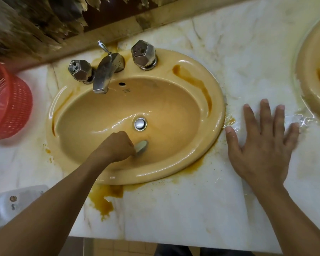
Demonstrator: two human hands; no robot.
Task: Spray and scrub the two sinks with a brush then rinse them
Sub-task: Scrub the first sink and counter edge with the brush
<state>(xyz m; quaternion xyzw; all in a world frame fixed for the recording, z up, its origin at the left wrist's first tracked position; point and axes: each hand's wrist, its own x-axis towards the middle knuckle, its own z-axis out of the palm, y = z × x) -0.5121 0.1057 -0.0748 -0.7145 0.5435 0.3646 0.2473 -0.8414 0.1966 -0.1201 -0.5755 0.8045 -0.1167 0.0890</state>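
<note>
A tan oval sink fills the middle of the view, wet, with rust-brown stains along its rim. My left hand is inside the bowl near its front wall, shut on a pale brush whose head is blurred and presses on the basin just below the chrome drain. My right hand lies flat and open on the marble counter between the two sinks. Only the left rim of the second tan sink shows at the right edge.
A tarnished faucet with two faceted knobs stands at the back of the sink. A red mesh basket sits at the left. A white object lies at the lower left. Brown puddles stain the counter's front.
</note>
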